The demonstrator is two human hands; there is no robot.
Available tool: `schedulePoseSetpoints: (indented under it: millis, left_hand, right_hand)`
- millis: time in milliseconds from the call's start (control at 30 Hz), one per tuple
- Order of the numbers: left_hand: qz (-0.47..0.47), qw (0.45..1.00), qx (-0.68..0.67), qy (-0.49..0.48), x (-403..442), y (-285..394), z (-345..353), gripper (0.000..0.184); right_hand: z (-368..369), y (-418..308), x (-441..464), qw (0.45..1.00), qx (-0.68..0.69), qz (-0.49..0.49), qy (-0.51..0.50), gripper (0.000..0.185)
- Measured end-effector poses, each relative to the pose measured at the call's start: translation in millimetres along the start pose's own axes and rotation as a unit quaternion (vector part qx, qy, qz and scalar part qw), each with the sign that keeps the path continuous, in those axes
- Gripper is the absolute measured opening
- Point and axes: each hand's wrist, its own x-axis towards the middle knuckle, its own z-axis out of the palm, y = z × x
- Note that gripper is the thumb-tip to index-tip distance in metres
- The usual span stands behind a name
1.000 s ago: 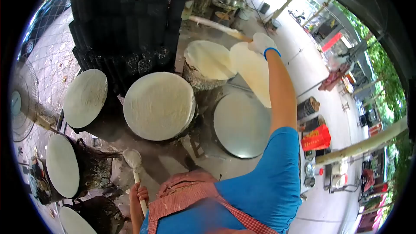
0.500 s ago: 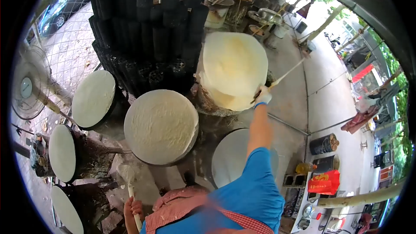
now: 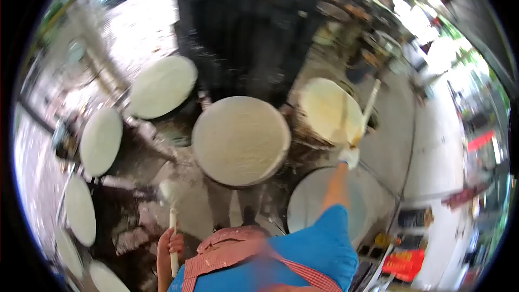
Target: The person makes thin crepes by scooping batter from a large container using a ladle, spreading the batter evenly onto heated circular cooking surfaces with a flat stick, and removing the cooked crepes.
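My right hand [image 3: 350,157], in a white glove, is closed around a long pale wooden stick [image 3: 371,104] at the near edge of the right-hand griddle. A round yellowish sheet of batter [image 3: 330,109] lies on that griddle. Low on the left, my bare left hand [image 3: 172,242] wraps the handle of a batter-coated ladle [image 3: 168,192], its head pointing away from me. The exact shape of that head is blurred. Between the hands is a large round griddle [image 3: 241,140] covered in pale batter.
More batter-covered round griddles [image 3: 164,87] curve around my left side. Tall black cylinders [image 3: 238,32] are stacked ahead. A round grey lid-like surface [image 3: 308,200] sits below my right arm. A red bag [image 3: 404,264] lies at lower right.
The large pale sheet that spread beyond the right-hand griddle now lies within its round outline. My right hand has drawn back toward me, the stick pointing more upward. The view has swung left.
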Motion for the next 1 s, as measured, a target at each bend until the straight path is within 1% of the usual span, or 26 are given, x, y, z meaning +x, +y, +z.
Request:
schedulePoseSetpoints:
  millis: [33,67,100,133,233,267,300,333,367,400,433,500,567,600,633,667,700,733,767,800,833,867,900,933,967,1000]
  left_hand:
    - [0.002,1.0,-0.012,-0.018,-7,11,-16,0.035]
    - [-0.007,1.0,0.013,-0.021,-15,24,-32,0.033]
    - [-0.013,0.999,0.034,-0.025,-22,37,-49,0.03]
    - [0.033,0.996,0.08,-0.002,-28,44,-59,0.029]
    - [0.213,0.942,0.256,0.051,-42,61,-110,0.022]
    - [0.233,0.945,0.225,0.04,-57,50,-118,0.021]
    - [0.253,0.947,0.196,0.029,-68,38,-124,0.02]
    - [0.234,0.964,0.12,-0.03,-76,30,-142,0.021]
    - [0.218,0.97,0.05,-0.099,-86,16,-166,0.023]
    - [0.273,0.947,0.094,-0.144,-94,-10,-190,0.028]
    - [0.303,0.934,0.092,-0.165,-98,-26,-217,0.032]
    - [0.388,0.906,0.033,-0.166,-108,-70,-279,0.035]
    - [0.373,0.897,-0.097,-0.217,-120,-116,-337,0.032]
    - [0.439,0.872,-0.133,-0.17,-118,-117,-278,0.029]
    - [0.455,0.861,-0.154,-0.164,-117,-134,-285,0.029]
    - [0.486,0.843,-0.17,-0.157,-135,-168,-319,0.03]
    - [0.511,0.825,-0.189,-0.151,-150,-189,-347,0.031]
    - [0.545,0.805,-0.186,-0.142,-154,-198,-370,0.033]
    - [0.571,0.781,-0.201,-0.152,-163,-210,-380,0.029]
    - [0.603,0.75,-0.203,-0.18,-169,-221,-389,0.025]
    - [0.634,0.717,-0.202,-0.205,-171,-224,-399,0.021]
    - [0.659,0.692,-0.185,-0.229,-174,-229,-427,0.013]
    - [0.681,0.667,-0.165,-0.253,-177,-231,-456,0.013]
    - [0.765,0.629,-0.107,-0.087,-192,-243,-466,0.04]
    - [0.772,0.622,-0.121,-0.058,-202,-240,-488,0.046]
    - [0.775,0.617,-0.133,-0.028,-210,-233,-513,0.052]
  right_hand:
    - [-13,-18,-14,0.994,-0.092,0.018,-0.05,0.056]
    - [-6,-9,-30,0.996,0.047,-0.066,-0.029,0.059]
    - [0,-5,-43,0.988,0.094,-0.096,-0.075,0.061]
    - [-19,-44,-78,0.989,-0.009,-0.128,-0.068,0.061]
    - [-15,-89,-150,0.953,0.063,-0.211,-0.21,0.058]
    - [-7,-107,-181,0.907,0.157,-0.3,-0.25,0.054]
    - [-2,-117,-214,0.893,0.163,-0.361,-0.214,0.046]
    - [48,-104,-200,0.881,0.101,-0.258,-0.383,0.042]
    - [53,-116,-238,0.854,0.097,-0.347,-0.375,0.035]
    - [14,-140,-308,0.804,0.189,-0.306,-0.473,0.03]
    - [21,-142,-337,0.742,0.167,-0.223,-0.61,0.027]
    - [19,-128,-411,0.591,0.128,-0.287,-0.743,0.028]
    - [34,-89,-484,0.52,0.047,-0.443,-0.729,0.029]
    - [51,-133,-512,0.447,0.056,-0.468,-0.76,0.031]
    - [37,-136,-534,0.386,0.03,-0.473,-0.791,0.032]
    - [-23,-122,-571,0.345,-0.011,-0.485,-0.803,0.035]
    - [-1,-88,-605,0.282,0.025,-0.541,-0.792,0.036]
    - [-45,-92,-637,0.264,-0.022,-0.611,-0.746,0.038]
    - [-48,-86,-668,0.243,-0.048,-0.634,-0.733,0.04]
    - [-88,-96,-692,0.195,-0.033,-0.673,-0.713,0.043]
    - [-70,-88,-722,0.155,-0.013,-0.72,-0.676,0.044]
    - [-100,-86,-748,0.133,-0.026,-0.753,-0.644,0.045]
    - [-114,-77,-776,0.097,-0.013,-0.764,-0.638,0.043]
    - [-135,-68,-804,0.084,-0.022,-0.807,-0.584,0.043]
    - [-188,-67,-826,0.062,-0.054,-0.836,-0.543,0.044]
    - [-194,-50,-855,0.029,-0.062,-0.842,-0.535,0.045]
